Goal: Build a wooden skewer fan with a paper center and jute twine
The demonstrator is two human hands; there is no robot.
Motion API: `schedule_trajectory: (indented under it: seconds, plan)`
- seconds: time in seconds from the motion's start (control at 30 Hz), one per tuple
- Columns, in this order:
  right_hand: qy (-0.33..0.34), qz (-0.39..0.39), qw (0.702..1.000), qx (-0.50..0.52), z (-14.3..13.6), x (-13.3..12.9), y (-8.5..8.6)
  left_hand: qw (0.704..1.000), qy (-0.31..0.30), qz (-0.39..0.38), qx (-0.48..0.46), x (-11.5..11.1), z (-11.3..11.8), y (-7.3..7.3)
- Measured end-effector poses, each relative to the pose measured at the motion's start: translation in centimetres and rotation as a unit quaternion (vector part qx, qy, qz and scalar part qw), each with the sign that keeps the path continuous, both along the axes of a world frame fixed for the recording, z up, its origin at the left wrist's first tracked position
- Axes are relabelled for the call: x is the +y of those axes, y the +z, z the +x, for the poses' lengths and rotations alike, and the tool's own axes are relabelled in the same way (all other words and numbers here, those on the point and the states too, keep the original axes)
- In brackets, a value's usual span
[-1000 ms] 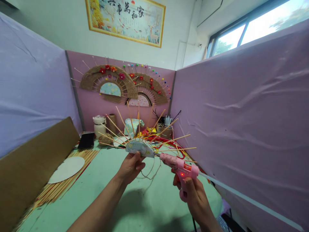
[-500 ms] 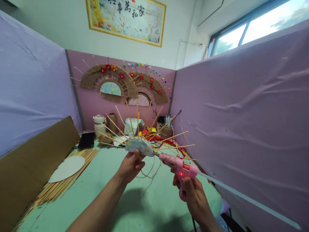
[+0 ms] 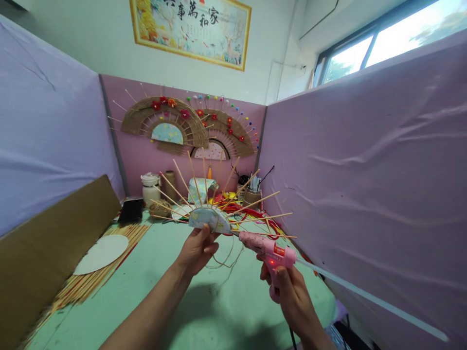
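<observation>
My left hand (image 3: 199, 249) pinches the lower edge of a half-round piece (image 3: 204, 218) covered in pale patterned cloth. Thin wooden sticks (image 3: 181, 176) fan out from its curved edge. A loose loop of twine (image 3: 231, 265) hangs below it. My right hand (image 3: 292, 291) is wrapped round the handle of a pink glue gun (image 3: 268, 248) with a small red light on. The gun's nozzle is at the right corner of the half-round piece; whether it touches cannot be made out. A long clear glue stick (image 3: 372, 297) extends from the gun's back.
On the green table (image 3: 146, 301) at left lie many sticks (image 3: 87, 287) under a white oval (image 3: 104, 253), beside a cardboard sheet (image 3: 54, 253). A jar (image 3: 151, 189), twine ball (image 3: 160, 209) and pen holders (image 3: 251, 198) stand behind. Two decorated fans (image 3: 136, 116) hang on the back panel.
The half-round piece has tilted slightly, its right-hand sticks shifting left and up. My right hand and the glue gun have moved a little to the left.
</observation>
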State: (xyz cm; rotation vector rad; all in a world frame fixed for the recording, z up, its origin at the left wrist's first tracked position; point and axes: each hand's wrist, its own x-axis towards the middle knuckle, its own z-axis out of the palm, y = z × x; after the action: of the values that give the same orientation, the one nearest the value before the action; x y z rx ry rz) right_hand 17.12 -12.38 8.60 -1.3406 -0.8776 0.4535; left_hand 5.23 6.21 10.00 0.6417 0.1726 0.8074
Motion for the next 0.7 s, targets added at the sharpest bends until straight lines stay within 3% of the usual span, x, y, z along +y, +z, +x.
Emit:
schedule_trajectory:
  seconds: [0.17, 0.47, 0.7]
  plan:
    - [-0.005, -0.007, 1.000, -0.012, -0.2, 0.0, 0.2, 1.000, -0.007, -0.006, -0.016, 0.1, 0.1, -0.1]
    - [0.032, 0.021, 0.999, 0.000, -0.2, 0.3, 0.1, 0.993, -0.069, -0.088, -0.042, 0.6, 0.0, -0.3]
    - [0.027, 0.065, 0.997, -0.018, -0.4, 1.2, 0.2, 0.992, -0.086, -0.079, -0.045, 0.3, 0.4, -0.8]
